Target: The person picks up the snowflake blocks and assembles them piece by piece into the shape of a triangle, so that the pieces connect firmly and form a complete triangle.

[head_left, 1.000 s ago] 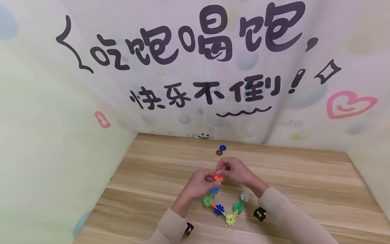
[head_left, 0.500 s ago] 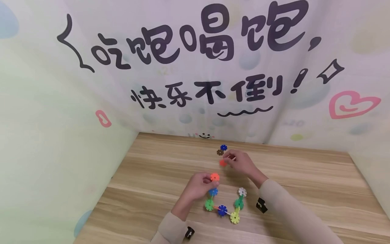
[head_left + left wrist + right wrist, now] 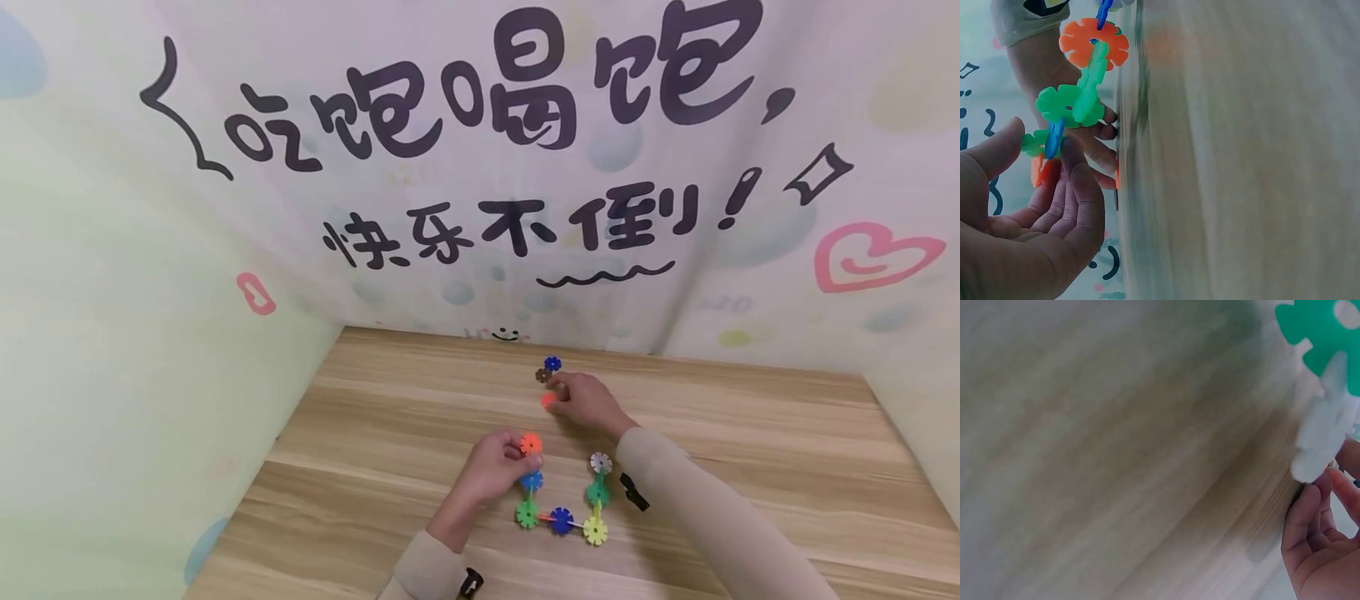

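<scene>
A bent chain of slotted plastic snowflake discs hangs from my left hand (image 3: 491,467), which pinches it near its orange end disc (image 3: 531,443). Below the thumb, the chain runs through a light blue disc (image 3: 532,481), a green disc (image 3: 528,514), a dark blue disc (image 3: 561,521) and a yellow disc (image 3: 596,530). It then turns up to a white disc (image 3: 601,462). My right hand (image 3: 588,402) has its curled fingers at a loose orange disc (image 3: 548,401) on the table and appears to pinch its edge. Fingers partly hide this disc.
A brown disc (image 3: 543,375) and a blue disc (image 3: 552,363) lie just beyond the right hand on the wooden table (image 3: 405,392). A printed cloth backdrop (image 3: 450,292) rises behind the table's far edge. Black wrist straps (image 3: 634,492) show at the sleeves.
My right hand has left the chain's orange end and reached away to the loose orange disc. The left hand keeps its hold; the chain's lower part has swung to the right.
</scene>
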The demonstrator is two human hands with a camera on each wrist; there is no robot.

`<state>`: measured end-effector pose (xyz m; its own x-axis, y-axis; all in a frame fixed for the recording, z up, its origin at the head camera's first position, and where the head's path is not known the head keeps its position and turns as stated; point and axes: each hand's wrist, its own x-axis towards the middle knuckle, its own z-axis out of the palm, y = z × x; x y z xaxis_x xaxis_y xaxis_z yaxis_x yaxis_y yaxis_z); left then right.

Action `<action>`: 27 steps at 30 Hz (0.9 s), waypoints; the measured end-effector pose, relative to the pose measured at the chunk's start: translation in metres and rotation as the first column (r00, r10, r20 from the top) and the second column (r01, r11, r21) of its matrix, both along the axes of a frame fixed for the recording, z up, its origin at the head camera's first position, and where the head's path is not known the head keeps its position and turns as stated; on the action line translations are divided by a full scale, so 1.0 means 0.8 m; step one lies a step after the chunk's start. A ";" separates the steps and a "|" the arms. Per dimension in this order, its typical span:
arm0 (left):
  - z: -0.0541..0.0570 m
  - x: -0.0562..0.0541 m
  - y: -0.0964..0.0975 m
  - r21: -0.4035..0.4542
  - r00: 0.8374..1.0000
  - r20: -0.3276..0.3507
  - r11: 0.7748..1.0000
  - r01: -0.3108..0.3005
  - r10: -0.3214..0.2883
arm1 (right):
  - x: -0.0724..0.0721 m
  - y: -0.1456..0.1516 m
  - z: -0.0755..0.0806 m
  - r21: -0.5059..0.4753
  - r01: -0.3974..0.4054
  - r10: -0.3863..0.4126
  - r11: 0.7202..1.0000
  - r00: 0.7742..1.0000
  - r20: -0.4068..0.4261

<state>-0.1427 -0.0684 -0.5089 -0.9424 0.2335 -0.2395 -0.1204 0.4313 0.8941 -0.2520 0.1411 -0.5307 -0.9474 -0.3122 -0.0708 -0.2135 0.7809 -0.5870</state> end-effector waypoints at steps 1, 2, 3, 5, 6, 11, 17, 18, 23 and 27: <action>-0.001 0.000 0.000 -0.004 1.000 -0.004 1.000 0.000 0.000 | 0.000 -0.001 0.001 0.009 0.003 -0.003 1.000 1.000 -0.006; -0.001 0.000 0.000 -0.006 1.000 -0.006 1.000 -0.001 0.001 | -0.001 -0.002 0.002 0.014 0.007 -0.007 1.000 1.000 -0.009; -0.001 0.000 0.000 -0.009 1.000 -0.005 1.000 -0.002 0.002 | -0.001 -0.003 0.003 0.021 0.010 -0.009 1.000 1.000 -0.014; -0.001 0.000 0.000 -0.009 1.000 -0.010 1.000 -0.001 0.001 | -0.001 -0.004 0.005 0.033 0.018 -0.017 0.999 1.000 -0.020; -0.001 0.000 0.000 -0.009 1.000 -0.012 1.000 -0.001 0.001 | -0.001 -0.004 0.004 0.034 0.019 -0.018 0.999 1.000 -0.021; -0.002 0.002 0.000 -0.004 1.000 -0.022 1.000 0.004 -0.004 | 0.004 -0.003 0.006 0.017 0.024 -0.024 1.000 1.000 -0.013; -0.003 0.004 0.002 -0.005 0.999 -0.037 1.000 -0.002 0.001 | 0.016 0.005 0.014 -0.087 0.038 -0.036 0.995 0.999 0.022; -0.003 0.004 0.002 -0.003 0.999 -0.038 1.000 -0.002 0.002 | 0.019 0.006 0.017 -0.108 0.044 -0.041 0.993 0.999 0.032; -0.002 0.004 0.003 -0.005 0.999 -0.040 1.000 -0.001 0.001 | 0.035 0.007 0.037 -0.232 0.026 -0.011 0.972 0.998 0.067; -0.002 0.003 0.004 -0.004 0.999 -0.045 1.000 0.002 -0.002 | 0.051 0.004 0.052 -0.353 -0.020 0.058 0.935 0.993 0.099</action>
<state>-0.1401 -0.0650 -0.5102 -0.9518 0.2346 -0.1978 -0.0792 0.4349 0.8970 -0.2115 0.1445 -0.4888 -0.9268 -0.3721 -0.0497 -0.1609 0.5135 -0.8429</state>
